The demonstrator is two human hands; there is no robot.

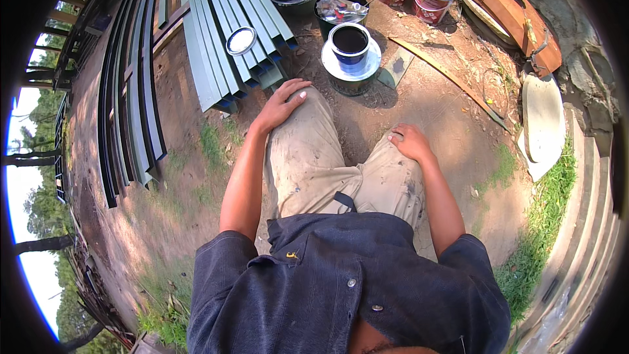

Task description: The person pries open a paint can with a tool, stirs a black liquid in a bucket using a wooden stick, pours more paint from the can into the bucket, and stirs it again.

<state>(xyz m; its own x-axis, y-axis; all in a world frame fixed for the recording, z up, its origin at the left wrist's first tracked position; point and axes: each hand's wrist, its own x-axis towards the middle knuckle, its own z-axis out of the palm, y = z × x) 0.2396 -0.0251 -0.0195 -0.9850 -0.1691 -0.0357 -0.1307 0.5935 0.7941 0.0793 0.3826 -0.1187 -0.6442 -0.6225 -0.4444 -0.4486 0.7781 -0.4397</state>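
Note:
My left hand (284, 106) rests on my left knee with its fingers apart and holds nothing. My right hand (409, 141) lies on my right thigh near the knee, open, fingers slightly bent. Just beyond my knees is a can of dark liquid (348, 42) on a pale round lid (357, 65), atop a dark bucket (347, 86). A white round lid (241, 40) lies on a stack of grey-green metal channels (203, 85), to the left of that can. My paint-spotted beige trousers show beneath both hands.
More channels (136, 124) lie farther left. A black tub (291, 6), a bucket with rags (341, 16) and paint pails (434, 10) stand behind. A wooden strip (452, 82) lies right, beside brown boards (498, 6), white panels (542, 118), a stone wall (586, 78) and concrete steps (580, 223).

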